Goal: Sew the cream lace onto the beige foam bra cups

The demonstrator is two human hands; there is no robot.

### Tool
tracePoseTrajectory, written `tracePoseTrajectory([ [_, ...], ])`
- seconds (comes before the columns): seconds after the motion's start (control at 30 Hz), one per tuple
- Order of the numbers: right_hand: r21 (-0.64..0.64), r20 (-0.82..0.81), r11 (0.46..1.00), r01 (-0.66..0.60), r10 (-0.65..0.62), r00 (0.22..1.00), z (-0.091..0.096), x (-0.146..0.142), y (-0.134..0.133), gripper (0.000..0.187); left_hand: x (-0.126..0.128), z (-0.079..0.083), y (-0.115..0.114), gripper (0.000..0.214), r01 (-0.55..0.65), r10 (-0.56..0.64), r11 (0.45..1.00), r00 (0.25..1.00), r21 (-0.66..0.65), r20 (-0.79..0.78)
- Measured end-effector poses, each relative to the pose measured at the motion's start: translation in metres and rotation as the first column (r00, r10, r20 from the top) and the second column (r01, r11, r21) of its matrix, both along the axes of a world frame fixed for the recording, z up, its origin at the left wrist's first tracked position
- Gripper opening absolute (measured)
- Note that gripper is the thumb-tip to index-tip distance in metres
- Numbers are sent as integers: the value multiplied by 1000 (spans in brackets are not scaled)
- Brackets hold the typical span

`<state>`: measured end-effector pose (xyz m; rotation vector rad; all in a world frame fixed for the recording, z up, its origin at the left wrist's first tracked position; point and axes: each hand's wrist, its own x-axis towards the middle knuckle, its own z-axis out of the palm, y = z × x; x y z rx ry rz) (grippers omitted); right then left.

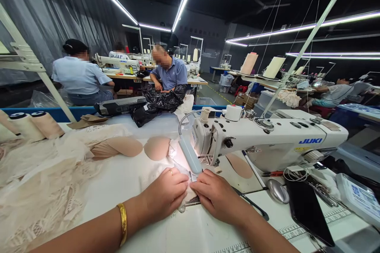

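Curled tight, both sets of fingers were down on the work, we could see from the head view: our left hand (166,193) and right hand (218,195) sat knuckle to knuckle on the white table (192,233). Their fingertips were bent in and closed on the pale fabric piece (178,163), right in front of the needle of the sewing machine (267,138). Whether the thumbs were tucked under the cloth, we couldn't tell, as the hands covered that. The piece lay flat under our fingers, half hidden, with a lacy edge peeking out below the left palm. Hands that close together looked to us like a way of keeping a small bit of cloth taut and square to the foot. The lamp (190,154) drooped low on its gooseneck just above the fingertips, throwing its glow exactly there. Two bra cups (157,148) waited just behind, the lace heap (44,189) was piled off to the left within reach, and thread cones (26,126) lay tipped over beyond it. A dark phone (308,209) rested to the right, well apart.
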<state>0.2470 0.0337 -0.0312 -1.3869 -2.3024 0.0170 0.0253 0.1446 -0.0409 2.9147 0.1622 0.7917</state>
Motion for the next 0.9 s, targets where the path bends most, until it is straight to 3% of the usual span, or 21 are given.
tracePoseTrajectory([
  [0.1, 11, -4, 999, 47, -47, 999, -3, 1, 2, 27, 9, 2, 6, 20, 43, -42, 999, 999, -16, 27],
  [0.3, 54, -2, 990, 132, -132, 991, -14, 5, 7, 30, 20, 5, 15, 21, -8, 7, 999, 1000, 45, 12],
  [0.6, 62, -5, 989, 131, -131, 991, -18, 4, 8, 26, 19, 8, 19, 18, -17, 19, 999, 999, 44, -32],
  [0.9, 62, -35, 987, 145, -143, 989, -22, 2, 9, 28, 21, 14, 20, 10, -168, 179, 981, 977, 99, -113],
])
